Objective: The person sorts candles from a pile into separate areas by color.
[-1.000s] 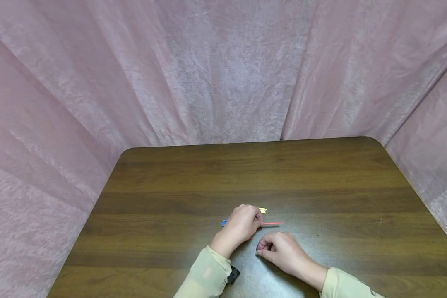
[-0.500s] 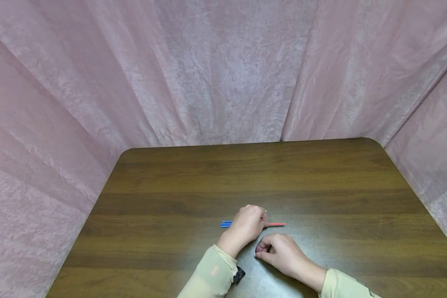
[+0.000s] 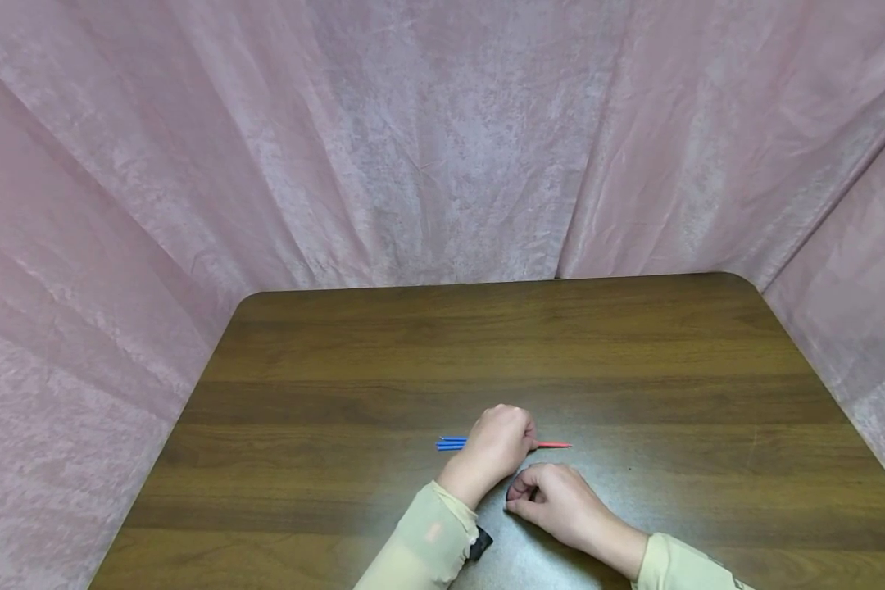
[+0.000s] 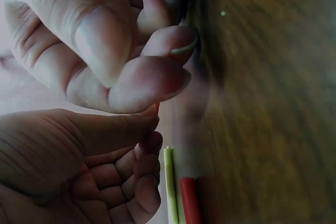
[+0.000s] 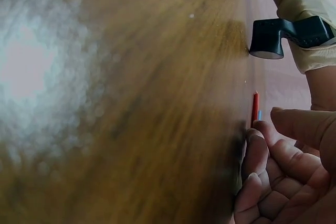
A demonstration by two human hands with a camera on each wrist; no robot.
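Note:
My left hand (image 3: 496,444) is over the middle of a row of thin coloured sticks, fingers bent down. A thin red stick (image 3: 555,445) juts out to the right from its pinched fingertips. Several blue sticks (image 3: 451,443) lie side by side at the left of this hand. In the left wrist view, a pale yellow stick (image 4: 170,184) and a red stick (image 4: 190,201) lie beyond the fingers. Nearer my body, my right hand (image 3: 556,501) rests on the table with loosely curled fingers; nothing shows in it. Small pale nubs tip some sticks.
The brown wooden table (image 3: 339,344) has rounded far corners. Pink curtains (image 3: 450,147) hang behind it and on both sides. A black wrist camera (image 3: 479,543) sits at the left sleeve, close to my right hand.
My left hand has slid slightly right, and the red stick's end has shifted right with it. More of the blue sticks shows; the yellow sticks are now hidden in the head view. The right hand stays still.

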